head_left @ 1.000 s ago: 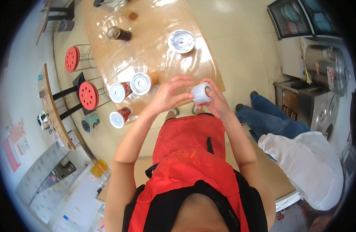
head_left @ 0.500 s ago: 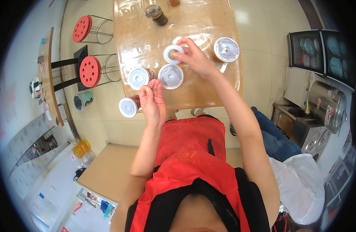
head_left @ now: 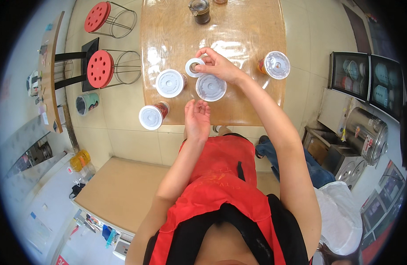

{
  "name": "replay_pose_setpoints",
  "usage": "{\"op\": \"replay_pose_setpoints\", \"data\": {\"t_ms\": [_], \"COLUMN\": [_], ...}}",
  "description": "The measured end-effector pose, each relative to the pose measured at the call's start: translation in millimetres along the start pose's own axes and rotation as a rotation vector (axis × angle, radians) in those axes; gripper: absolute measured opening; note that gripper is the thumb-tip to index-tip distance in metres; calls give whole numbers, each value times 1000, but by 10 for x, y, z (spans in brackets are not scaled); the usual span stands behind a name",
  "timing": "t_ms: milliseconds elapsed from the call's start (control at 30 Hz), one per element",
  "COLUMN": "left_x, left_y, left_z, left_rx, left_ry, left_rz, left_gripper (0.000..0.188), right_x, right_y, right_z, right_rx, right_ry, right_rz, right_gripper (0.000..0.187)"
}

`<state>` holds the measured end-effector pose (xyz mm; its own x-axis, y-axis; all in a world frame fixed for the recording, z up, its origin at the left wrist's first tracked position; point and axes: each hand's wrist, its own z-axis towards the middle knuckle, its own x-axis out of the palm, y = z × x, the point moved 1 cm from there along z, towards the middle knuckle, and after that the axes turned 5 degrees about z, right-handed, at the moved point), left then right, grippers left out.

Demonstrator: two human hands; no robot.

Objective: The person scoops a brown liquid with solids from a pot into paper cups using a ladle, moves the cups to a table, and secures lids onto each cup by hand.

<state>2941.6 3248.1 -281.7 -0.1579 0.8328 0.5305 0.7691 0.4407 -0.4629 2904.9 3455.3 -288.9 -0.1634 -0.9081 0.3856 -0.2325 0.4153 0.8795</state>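
My right hand [head_left: 220, 66] grips a white roll with a brown core, like a roll of tape [head_left: 190, 66], above the table. Just below the roll is a cup with a clear plastic lid [head_left: 211, 88]. My left hand [head_left: 197, 121] is palm up at the near edge of that cup, fingers loosely curled and apart; I see nothing in it. To its left are a white-lidded cup [head_left: 169, 84] and another lidded cup [head_left: 151, 117] by the table's near corner. A further lidded cup [head_left: 277, 65] is near the right edge.
The wooden table [head_left: 239, 110] has a glossy cover. A dark jar [head_left: 202, 17] is at its far side. Red stools [head_left: 100, 69] stand on the left. A person in a white top [head_left: 340, 216] is at my lower right, near a steel cylinder [head_left: 367, 132].
My left hand has moved right, from beside the left cups to below the middle cup, and its fingers have loosened. My right hand still holds the roll. The whole view has shifted slightly.
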Motion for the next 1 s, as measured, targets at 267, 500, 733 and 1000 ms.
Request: {"op": "replay_pose_setpoints", "data": {"t_ms": [267, 500, 733, 1000], "left_x": [-66, 295, 937, 969], "left_y": [-98, -534, -530, -476], "left_z": [133, 230, 464, 750], "left_rx": [357, 1323, 1899, 1837], "left_ry": [302, 735, 1742, 1990], "left_rz": [820, 2118, 2292, 2146], "left_gripper": [30, 35, 52, 43], "right_x": [59, -1, 78, -113], "right_y": [-120, -160, -258, -410], "right_z": [-21, 19, 73, -156], "right_rx": [-40, -49, -20, -174], "right_ry": [-36, -19, 62, -476], "right_rz": [46, -34, 97, 147], "right_gripper": [36, 46, 46, 52]}}
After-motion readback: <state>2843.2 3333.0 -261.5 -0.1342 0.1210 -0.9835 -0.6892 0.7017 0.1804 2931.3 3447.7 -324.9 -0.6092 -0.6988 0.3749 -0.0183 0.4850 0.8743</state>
